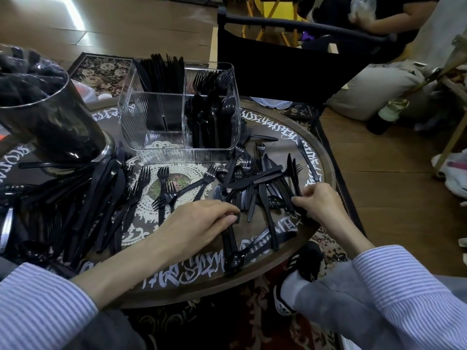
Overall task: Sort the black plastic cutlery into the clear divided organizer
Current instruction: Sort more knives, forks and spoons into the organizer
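Observation:
The clear divided organizer [141,127] stands at the back of the round table. Its back left cell holds knives [164,69], its back right cell forks [209,79], its front right cell spoons [214,114]; the front left cell holds nothing. Loose black cutlery [255,180] lies in a heap in front of it, and a larger pile [83,203] spreads on the left. My left hand [199,223] lies over a spoon [233,258], fingers curled round its handle. My right hand [318,200] pinches black pieces [294,173] at the heap's right edge.
A dark glass vase [50,114] stands at the left, close to the big pile. The table's wooden rim [326,157] curves round the right side. A black chair [275,59] is behind the table, with a seated person beyond. My shoe [300,271] is below the table edge.

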